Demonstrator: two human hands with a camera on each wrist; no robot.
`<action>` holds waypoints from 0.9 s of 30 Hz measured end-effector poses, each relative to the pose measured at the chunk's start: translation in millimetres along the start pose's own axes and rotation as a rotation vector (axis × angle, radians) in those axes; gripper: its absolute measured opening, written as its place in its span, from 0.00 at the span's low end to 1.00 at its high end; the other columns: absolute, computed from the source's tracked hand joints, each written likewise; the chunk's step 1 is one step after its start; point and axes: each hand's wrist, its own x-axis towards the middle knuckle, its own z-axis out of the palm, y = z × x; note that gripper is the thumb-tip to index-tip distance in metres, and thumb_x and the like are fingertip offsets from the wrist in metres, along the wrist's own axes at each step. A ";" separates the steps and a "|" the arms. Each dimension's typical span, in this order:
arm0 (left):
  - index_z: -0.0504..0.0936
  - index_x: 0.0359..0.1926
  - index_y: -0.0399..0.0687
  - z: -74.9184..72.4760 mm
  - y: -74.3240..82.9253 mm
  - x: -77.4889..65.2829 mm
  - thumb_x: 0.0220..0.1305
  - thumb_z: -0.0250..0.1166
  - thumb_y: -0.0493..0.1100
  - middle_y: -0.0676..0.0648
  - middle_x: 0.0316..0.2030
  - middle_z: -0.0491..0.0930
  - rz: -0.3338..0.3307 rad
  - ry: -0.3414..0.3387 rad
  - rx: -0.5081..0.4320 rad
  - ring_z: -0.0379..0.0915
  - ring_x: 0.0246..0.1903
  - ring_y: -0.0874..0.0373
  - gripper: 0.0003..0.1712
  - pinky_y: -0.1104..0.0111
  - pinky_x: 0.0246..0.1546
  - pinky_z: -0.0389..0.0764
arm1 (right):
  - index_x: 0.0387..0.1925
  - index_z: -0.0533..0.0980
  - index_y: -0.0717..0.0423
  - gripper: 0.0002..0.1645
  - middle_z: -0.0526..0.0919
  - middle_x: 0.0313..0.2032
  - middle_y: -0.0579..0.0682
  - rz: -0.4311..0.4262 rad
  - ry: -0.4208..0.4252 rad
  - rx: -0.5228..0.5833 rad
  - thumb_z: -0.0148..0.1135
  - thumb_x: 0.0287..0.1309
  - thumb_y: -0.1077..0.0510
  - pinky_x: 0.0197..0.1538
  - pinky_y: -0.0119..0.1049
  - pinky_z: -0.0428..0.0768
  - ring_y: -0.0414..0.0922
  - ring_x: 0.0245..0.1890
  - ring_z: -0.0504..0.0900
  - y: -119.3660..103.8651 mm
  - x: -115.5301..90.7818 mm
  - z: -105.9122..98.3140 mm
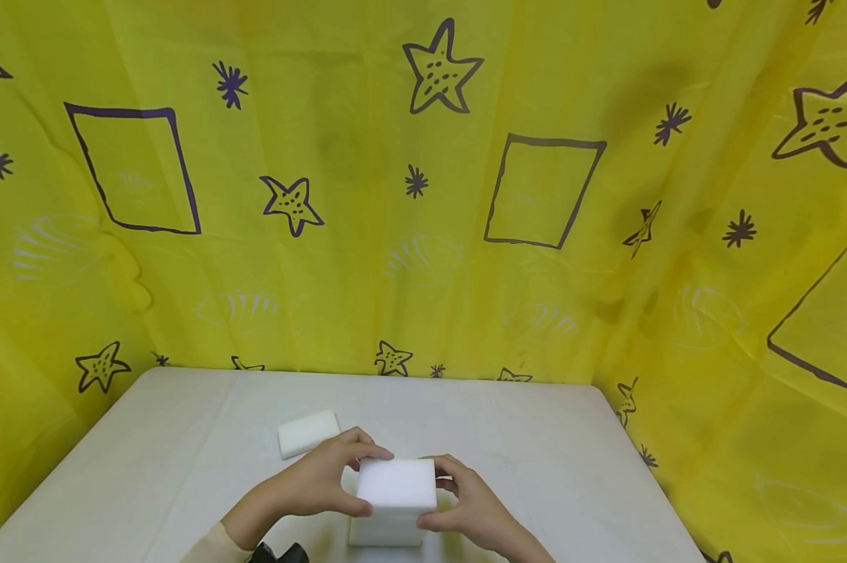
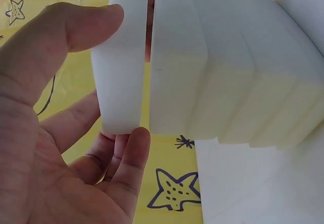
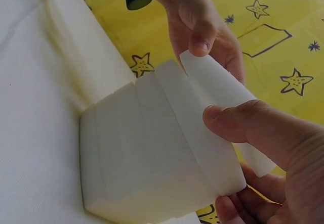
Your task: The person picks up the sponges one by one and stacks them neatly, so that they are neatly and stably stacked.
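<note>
A stack of white sponge blocks point(image 1: 386, 532) stands on the table, its layers slightly out of line in the left wrist view. My left hand point(image 1: 319, 475) holds the top sponge point(image 2: 120, 67) by its sides, thumb on one face edge and fingers opposite. A narrow gap separates that sponge from the stack below. On the other side, my right hand point(image 1: 471, 507) pinches the upper part of the stack, its thumb point(image 3: 228, 120) near the top layer's edge and its fingers round the far side. Part of the right fingers is hidden behind the sponges.
A single flat white sponge point(image 1: 309, 433) lies on the white table point(image 1: 205, 438), behind and left of the stack. Yellow curtains point(image 1: 353, 297) with starfish drawings hang along the back and sides. A black device point(image 1: 278, 554) sits at the left wrist.
</note>
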 end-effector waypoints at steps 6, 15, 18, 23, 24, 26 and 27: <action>0.81 0.56 0.49 0.9 -0.7 0.9 0.46 0.78 0.45 0.55 0.45 0.73 -0.012 -0.012 -0.008 0.72 0.46 0.64 0.33 0.65 0.47 0.78 | 0.61 0.70 0.61 0.38 0.74 0.54 0.56 -0.002 -0.003 0.015 0.76 0.47 0.63 0.52 0.30 0.77 0.54 0.56 0.75 -0.1 -1.5 -0.2; 0.81 0.56 0.48 1.4 -0.7 2.1 0.46 0.78 0.45 0.56 0.45 0.73 -0.004 -0.013 0.024 0.71 0.44 0.66 0.32 0.66 0.46 0.76 | 0.61 0.69 0.62 0.40 0.74 0.56 0.58 0.005 0.000 0.005 0.77 0.46 0.62 0.55 0.30 0.76 0.54 0.56 0.73 0.2 -1.8 -1.7; 0.82 0.55 0.48 2.0 -0.9 2.2 0.45 0.77 0.45 0.57 0.45 0.73 -0.019 -0.015 0.029 0.71 0.44 0.67 0.32 0.65 0.47 0.76 | 0.61 0.69 0.63 0.40 0.74 0.56 0.58 -0.002 -0.001 0.003 0.77 0.47 0.61 0.56 0.28 0.75 0.54 0.57 0.73 0.3 -1.8 -2.3; 0.82 0.55 0.48 2.7 -2.7 1.5 0.45 0.77 0.44 0.57 0.44 0.73 -0.026 -0.005 0.036 0.71 0.44 0.67 0.32 0.68 0.47 0.75 | 0.61 0.69 0.63 0.40 0.73 0.55 0.57 -0.009 0.006 0.002 0.77 0.47 0.61 0.57 0.29 0.75 0.52 0.57 0.73 -0.3 -2.3 -4.2; 0.82 0.55 0.48 2.9 -2.9 1.0 0.45 0.77 0.44 0.57 0.44 0.73 -0.020 -0.003 0.037 0.71 0.44 0.67 0.32 0.68 0.47 0.75 | 0.61 0.69 0.63 0.40 0.73 0.55 0.57 -0.014 0.009 -0.003 0.77 0.47 0.61 0.58 0.31 0.75 0.51 0.57 0.73 -0.4 -2.5 -4.5; 0.82 0.55 0.48 3.1 -2.9 0.3 0.45 0.77 0.45 0.57 0.44 0.73 -0.006 0.001 0.041 0.71 0.44 0.66 0.32 0.69 0.46 0.75 | 0.61 0.69 0.63 0.40 0.73 0.55 0.57 -0.023 0.017 -0.010 0.77 0.47 0.61 0.60 0.35 0.75 0.47 0.56 0.73 -0.9 -3.3 -5.3; 0.82 0.55 0.48 3.2 -2.9 0.1 0.45 0.77 0.45 0.57 0.44 0.73 -0.003 0.001 0.039 0.70 0.44 0.66 0.32 0.69 0.46 0.75 | 0.61 0.69 0.63 0.40 0.73 0.55 0.57 -0.027 0.020 -0.014 0.77 0.47 0.60 0.61 0.37 0.74 0.45 0.56 0.73 -1.1 -3.8 -5.5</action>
